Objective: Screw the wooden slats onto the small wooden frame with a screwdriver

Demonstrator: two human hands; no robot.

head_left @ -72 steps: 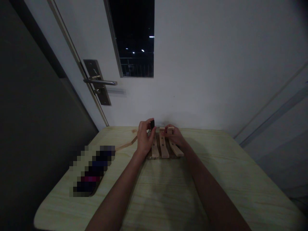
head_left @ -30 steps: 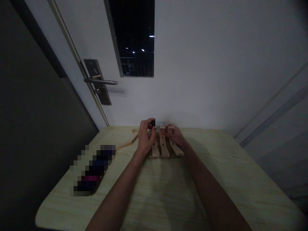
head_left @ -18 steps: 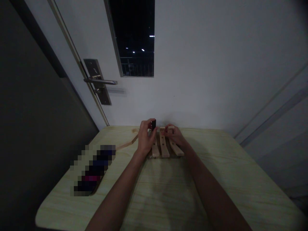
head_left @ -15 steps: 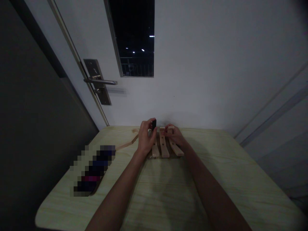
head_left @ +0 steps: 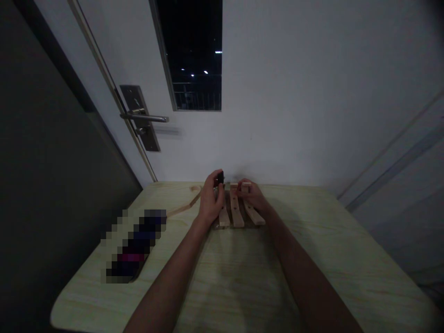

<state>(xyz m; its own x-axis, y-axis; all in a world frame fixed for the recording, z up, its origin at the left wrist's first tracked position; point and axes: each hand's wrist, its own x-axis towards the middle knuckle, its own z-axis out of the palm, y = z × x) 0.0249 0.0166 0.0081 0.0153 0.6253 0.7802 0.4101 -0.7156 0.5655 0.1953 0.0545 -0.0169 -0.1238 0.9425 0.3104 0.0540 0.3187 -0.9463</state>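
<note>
Near the far edge of the table, my left hand [head_left: 210, 202] pinches a small black upright piece [head_left: 221, 177] between thumb and fingers; its lower part is hidden. Below it lies a pale wooden piece with holes [head_left: 224, 217], partly behind my thumb. A second wooden piece [head_left: 237, 215] lies in the middle, its far end standing up like a small block. My right hand [head_left: 257, 196] has its fingers closed around the far end of a third, slanted wooden piece [head_left: 255, 216]. Under the pieces shows a thin brownish sheet or base [head_left: 230, 227], whose kind I cannot make out.
A bent wooden strip with a hooked end [head_left: 183, 207] lies on the table [head_left: 329, 259] to the left. Beside it is a dark, pixelated flat object [head_left: 138, 249]. Behind the table stands a white door [head_left: 294, 101] with a metal handle [head_left: 149, 118] and a narrow window.
My left hand has shifted slightly to the left with the black piece, and less of that piece shows now. My right hand and the wooden pieces stay in place.
</note>
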